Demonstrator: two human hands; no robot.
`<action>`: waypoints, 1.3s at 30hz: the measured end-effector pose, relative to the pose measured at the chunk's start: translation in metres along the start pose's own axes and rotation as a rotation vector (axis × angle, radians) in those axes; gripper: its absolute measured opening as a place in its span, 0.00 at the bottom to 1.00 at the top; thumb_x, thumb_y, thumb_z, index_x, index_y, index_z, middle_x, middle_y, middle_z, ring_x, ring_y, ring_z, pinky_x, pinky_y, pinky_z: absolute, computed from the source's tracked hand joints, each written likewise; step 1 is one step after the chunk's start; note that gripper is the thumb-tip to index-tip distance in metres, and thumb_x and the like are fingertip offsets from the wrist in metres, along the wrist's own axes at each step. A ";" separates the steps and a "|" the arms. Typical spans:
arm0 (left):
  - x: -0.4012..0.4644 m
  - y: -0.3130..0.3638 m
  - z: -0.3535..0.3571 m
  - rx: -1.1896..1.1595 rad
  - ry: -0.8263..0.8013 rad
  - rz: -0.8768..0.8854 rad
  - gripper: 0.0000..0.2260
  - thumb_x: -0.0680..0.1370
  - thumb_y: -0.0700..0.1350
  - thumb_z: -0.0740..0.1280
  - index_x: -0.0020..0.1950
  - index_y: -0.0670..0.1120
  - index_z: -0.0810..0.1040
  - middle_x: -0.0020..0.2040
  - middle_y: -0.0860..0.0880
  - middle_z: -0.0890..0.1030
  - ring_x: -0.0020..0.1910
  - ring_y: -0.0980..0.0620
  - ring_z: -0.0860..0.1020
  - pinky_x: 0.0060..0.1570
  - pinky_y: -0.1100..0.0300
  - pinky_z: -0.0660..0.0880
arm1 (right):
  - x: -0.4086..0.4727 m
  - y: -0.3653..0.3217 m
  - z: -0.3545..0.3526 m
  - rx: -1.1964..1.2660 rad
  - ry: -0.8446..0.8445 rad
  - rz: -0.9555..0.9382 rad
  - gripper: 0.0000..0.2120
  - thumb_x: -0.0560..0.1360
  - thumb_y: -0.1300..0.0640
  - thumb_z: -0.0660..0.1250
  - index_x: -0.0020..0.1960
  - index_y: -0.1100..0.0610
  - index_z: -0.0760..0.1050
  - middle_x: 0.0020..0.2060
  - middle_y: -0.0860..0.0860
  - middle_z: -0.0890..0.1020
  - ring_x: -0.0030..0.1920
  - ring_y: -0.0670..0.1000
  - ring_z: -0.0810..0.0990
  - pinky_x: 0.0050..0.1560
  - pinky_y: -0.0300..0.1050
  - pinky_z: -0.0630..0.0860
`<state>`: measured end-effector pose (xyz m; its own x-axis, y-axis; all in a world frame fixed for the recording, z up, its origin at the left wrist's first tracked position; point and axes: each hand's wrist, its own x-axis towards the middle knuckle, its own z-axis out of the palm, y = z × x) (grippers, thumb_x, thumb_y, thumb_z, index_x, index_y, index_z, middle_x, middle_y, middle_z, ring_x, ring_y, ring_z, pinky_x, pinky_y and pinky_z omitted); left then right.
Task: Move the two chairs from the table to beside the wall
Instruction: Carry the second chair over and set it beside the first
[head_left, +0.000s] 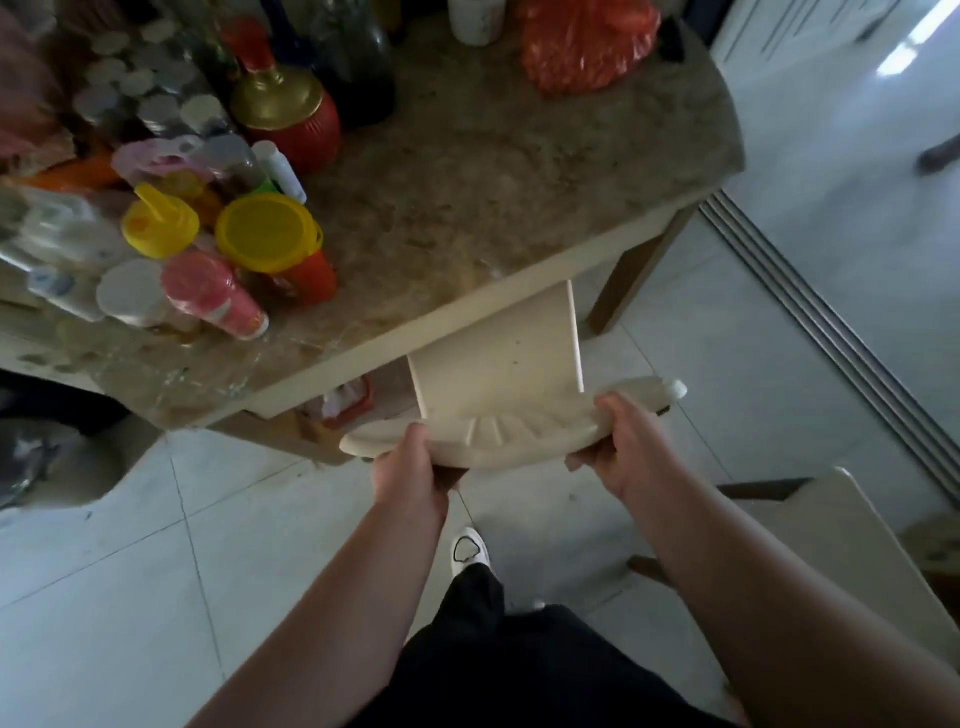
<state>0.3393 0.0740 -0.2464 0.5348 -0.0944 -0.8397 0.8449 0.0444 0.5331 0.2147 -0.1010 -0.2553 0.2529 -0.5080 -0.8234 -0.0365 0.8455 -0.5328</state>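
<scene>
A cream chair (498, 364) stands pushed under the marble-topped table (519, 187), so only its backrest and curved top rail show. My left hand (413, 462) grips the left part of that top rail. My right hand (621, 436) grips its right part. A second cream chair (841, 530) stands at the lower right, beside my right forearm; only part of it is in view. The seat and legs of the first chair are hidden beneath the tabletop.
Bottles, jars and yellow-lidded containers (265, 234) crowd the table's left side; an orange plastic bag (587, 41) lies at the far edge. A sliding-door floor track (831, 332) runs diagonally on the right. White tiled floor (156, 571) lies around my legs and white shoe (470, 553).
</scene>
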 end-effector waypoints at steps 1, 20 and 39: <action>-0.010 -0.007 -0.008 0.002 0.000 0.014 0.14 0.75 0.38 0.66 0.59 0.33 0.77 0.51 0.35 0.81 0.44 0.37 0.82 0.45 0.43 0.78 | -0.013 0.009 -0.013 0.033 0.005 0.007 0.10 0.76 0.62 0.65 0.56 0.63 0.70 0.56 0.67 0.81 0.48 0.65 0.84 0.30 0.58 0.81; -0.148 -0.145 -0.209 0.255 0.034 0.039 0.15 0.75 0.38 0.68 0.61 0.36 0.74 0.44 0.40 0.78 0.33 0.43 0.82 0.24 0.53 0.79 | -0.210 0.223 -0.193 0.252 0.111 0.004 0.09 0.77 0.61 0.64 0.54 0.66 0.70 0.49 0.67 0.82 0.42 0.64 0.86 0.34 0.58 0.83; -0.281 -0.352 -0.312 0.217 -0.093 -0.340 0.20 0.83 0.47 0.65 0.72 0.37 0.72 0.51 0.34 0.82 0.46 0.36 0.83 0.33 0.49 0.84 | -0.306 0.297 -0.403 0.001 0.219 0.013 0.07 0.76 0.59 0.67 0.48 0.63 0.72 0.42 0.63 0.81 0.41 0.64 0.84 0.37 0.66 0.83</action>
<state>-0.1042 0.3950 -0.2297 0.2137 -0.1576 -0.9641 0.9456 -0.2143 0.2446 -0.2631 0.2397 -0.2403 0.0363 -0.5205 -0.8531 -0.0371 0.8523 -0.5217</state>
